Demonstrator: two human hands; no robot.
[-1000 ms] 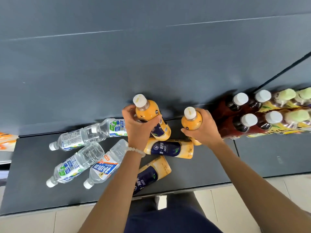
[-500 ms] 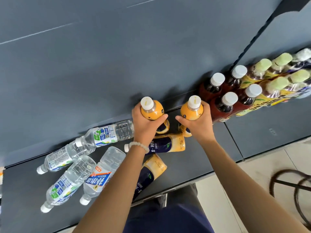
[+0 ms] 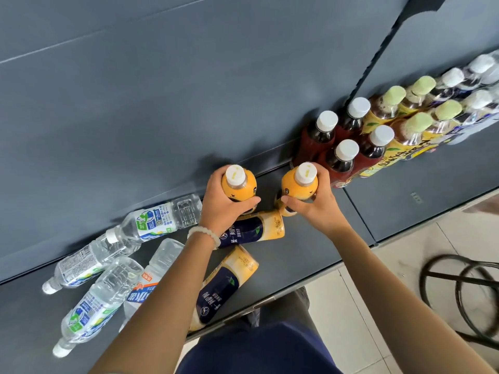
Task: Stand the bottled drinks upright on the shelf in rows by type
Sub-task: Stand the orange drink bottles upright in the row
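Left hand fingers grasp one upright orange bottle; right hand fingers grasp another at its 3 o'clock, touching the dark bottles on the shelf.

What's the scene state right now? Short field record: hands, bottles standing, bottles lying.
left hand: grips upright yellow bottle
right hand: grips second upright yellow bottle, beside the dark bottles
yellow bottles lying: two
water bottles lying: four, left part of the shelf
standing rows: four dark bottles with white caps, then green-capped yellow-label bottles, then more further right
shelf: dark grey
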